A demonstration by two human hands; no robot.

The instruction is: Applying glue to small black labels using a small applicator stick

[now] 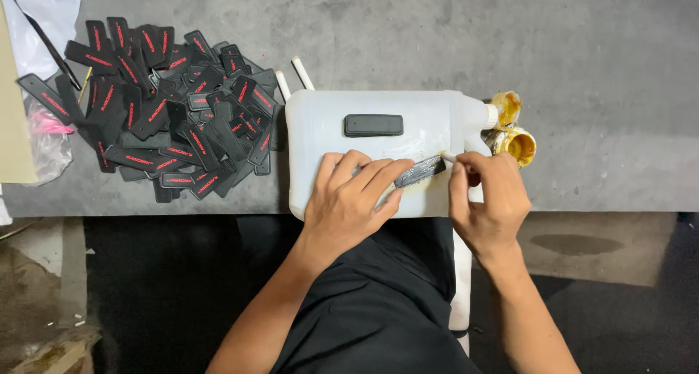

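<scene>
A white plastic jerrycan (pixel 320 123) lies flat at the near edge of the grey table (pixel 437 32). My left hand (pixel 349 199) presses a narrow black strip (pixel 420 172) down on the can's side with its fingertips. My right hand (pixel 484 199) pinches a thin white stick (pixel 449 157) whose tip touches the strip's right end. Another black strip (pixel 373 125) lies loose on the can, farther back.
A big heap of black strips with red print (pixel 167 105) covers the table's left. Two white sticks (pixel 302 73) poke out behind the can. A small open pot of yellow glue (pixel 518 144) stands by the can's spout. Plastic bags (pixel 44 10) lie far left.
</scene>
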